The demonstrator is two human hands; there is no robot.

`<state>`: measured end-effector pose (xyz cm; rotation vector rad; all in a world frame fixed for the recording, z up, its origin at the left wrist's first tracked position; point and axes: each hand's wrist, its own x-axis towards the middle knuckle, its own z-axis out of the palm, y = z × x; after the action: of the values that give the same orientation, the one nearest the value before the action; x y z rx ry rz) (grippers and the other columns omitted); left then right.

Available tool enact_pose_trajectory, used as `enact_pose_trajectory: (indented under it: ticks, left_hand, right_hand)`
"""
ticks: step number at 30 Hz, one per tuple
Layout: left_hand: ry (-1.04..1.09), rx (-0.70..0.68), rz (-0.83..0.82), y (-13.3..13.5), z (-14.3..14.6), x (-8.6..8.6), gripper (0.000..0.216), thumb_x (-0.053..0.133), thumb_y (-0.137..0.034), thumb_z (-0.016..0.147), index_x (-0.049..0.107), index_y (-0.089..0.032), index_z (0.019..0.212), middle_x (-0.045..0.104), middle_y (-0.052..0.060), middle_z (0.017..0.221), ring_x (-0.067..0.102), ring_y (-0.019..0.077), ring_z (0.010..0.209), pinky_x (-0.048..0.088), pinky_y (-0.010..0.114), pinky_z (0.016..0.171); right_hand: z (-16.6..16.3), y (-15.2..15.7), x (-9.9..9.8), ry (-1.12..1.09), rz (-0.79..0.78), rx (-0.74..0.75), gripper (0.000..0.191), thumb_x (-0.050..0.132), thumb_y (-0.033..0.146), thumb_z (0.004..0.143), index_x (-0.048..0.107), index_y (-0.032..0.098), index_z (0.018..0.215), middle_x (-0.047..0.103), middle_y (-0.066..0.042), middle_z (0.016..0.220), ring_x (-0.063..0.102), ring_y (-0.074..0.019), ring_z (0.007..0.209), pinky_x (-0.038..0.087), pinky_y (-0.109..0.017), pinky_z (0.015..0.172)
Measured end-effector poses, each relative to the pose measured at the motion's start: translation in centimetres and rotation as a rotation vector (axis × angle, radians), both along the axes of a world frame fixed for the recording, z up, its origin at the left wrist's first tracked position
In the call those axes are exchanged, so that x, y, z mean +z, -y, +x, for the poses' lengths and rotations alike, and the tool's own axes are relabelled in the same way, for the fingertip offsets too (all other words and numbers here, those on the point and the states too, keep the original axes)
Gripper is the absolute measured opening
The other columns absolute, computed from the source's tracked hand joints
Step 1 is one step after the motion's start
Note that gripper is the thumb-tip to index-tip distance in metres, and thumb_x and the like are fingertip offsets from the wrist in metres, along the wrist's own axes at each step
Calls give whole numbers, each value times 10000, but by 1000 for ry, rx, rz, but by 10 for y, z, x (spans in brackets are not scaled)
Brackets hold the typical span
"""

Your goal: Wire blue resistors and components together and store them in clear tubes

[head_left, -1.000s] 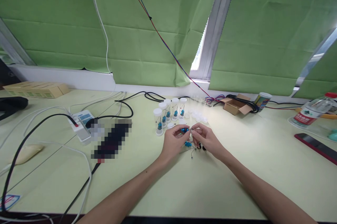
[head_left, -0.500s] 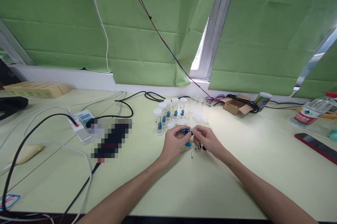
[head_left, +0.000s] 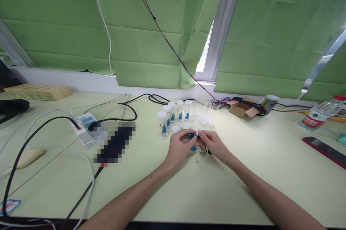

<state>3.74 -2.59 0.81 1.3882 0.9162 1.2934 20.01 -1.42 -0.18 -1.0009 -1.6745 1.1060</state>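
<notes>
My left hand (head_left: 178,147) pinches a small blue component (head_left: 191,135) above the pale green table (head_left: 189,194). My right hand (head_left: 213,144) meets it from the right, fingertips pinched on the component's right end or its thin lead. Under the hands lie another blue component (head_left: 193,148) and small dark parts with wire leads (head_left: 207,150). Just behind stand several clear vials with white caps (head_left: 173,115), each holding a blue part, and a few loose white caps (head_left: 204,120) lie to their right.
Black and white cables (head_left: 54,140) and a white power strip (head_left: 83,127) cover the table's left. A small cardboard box (head_left: 240,107), a can (head_left: 269,103), a water bottle (head_left: 321,113) and a dark phone (head_left: 324,147) sit at the right. Green blinds hang behind.
Both hands have drawn closer together and slightly lower, the right fingertips now tight against the blue component in the left hand.
</notes>
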Motion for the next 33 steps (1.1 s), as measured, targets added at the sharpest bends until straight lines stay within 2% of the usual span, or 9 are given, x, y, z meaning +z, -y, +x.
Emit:
enact_pose_trajectory:
  ticks: [4, 11, 14, 33]
  left_hand:
    - [20, 12, -27, 1, 1, 1, 220, 718, -299, 742, 711, -154, 907, 706, 72, 898, 665, 166, 749, 552, 276, 707]
    - [25, 57, -21, 0, 1, 3, 246, 733, -320, 722, 711, -146, 895, 703, 73, 873, 659, 166, 715, 547, 284, 686]
    - [24, 58, -16, -1, 0, 2, 252, 734, -323, 721, 711, -145, 899, 705, 75, 866, 665, 175, 725, 549, 292, 693]
    - [-15, 16, 15, 0, -1, 1, 229, 705, -327, 755, 716, -155, 906, 715, 91, 927, 676, 196, 782, 553, 308, 726]
  right_hand:
    - [-1, 0, 1, 4, 4, -15, 481, 428, 575, 933, 519, 195, 653, 471, 51, 427, 448, -103, 402, 399, -246, 479]
    - [-2, 5, 8, -18, -40, -8, 333, 542, 537, 890, 531, 205, 873, 497, 76, 475, 461, -103, 419, 391, -231, 454]
    - [-2, 7, 9, -31, -44, 1, 326, 563, 531, 879, 523, 209, 900, 499, 77, 490, 465, -106, 423, 389, -235, 447]
    - [-1, 4, 7, -4, -15, 9, 435, 485, 579, 903, 517, 197, 698, 463, 61, 446, 432, -106, 404, 383, -250, 470]
